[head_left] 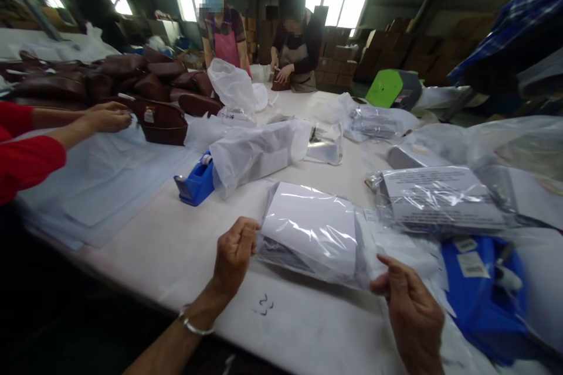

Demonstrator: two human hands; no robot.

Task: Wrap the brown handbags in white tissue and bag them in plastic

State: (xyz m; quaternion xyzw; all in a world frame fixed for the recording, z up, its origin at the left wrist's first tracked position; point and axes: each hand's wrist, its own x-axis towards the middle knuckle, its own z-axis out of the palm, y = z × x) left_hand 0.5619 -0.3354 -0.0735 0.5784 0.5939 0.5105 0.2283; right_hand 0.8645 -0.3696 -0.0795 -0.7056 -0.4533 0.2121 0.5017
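A clear plastic bag (310, 228) with a white sheet and something dark inside lies at the near side of the table. My left hand (235, 255) is closed, pinching the bag's left edge. On the opposite side my right hand (407, 304) grips the bag's right end between thumb and fingers. Just right of that hand sits a blue tape dispenser (475, 299) with a pale label. Beyond the bag are another blue tape dispenser (196, 181) and a translucent white plastic bag (259, 149) lying over something.
More packed plastic bags (440, 193) with printed sheets lie to the right. Brown pouches (114, 73) are heaped at the far left, near a co-worker's red sleeve (33, 149). A green dispenser (389, 89) stands at the back. Two people work across the table (145, 234).
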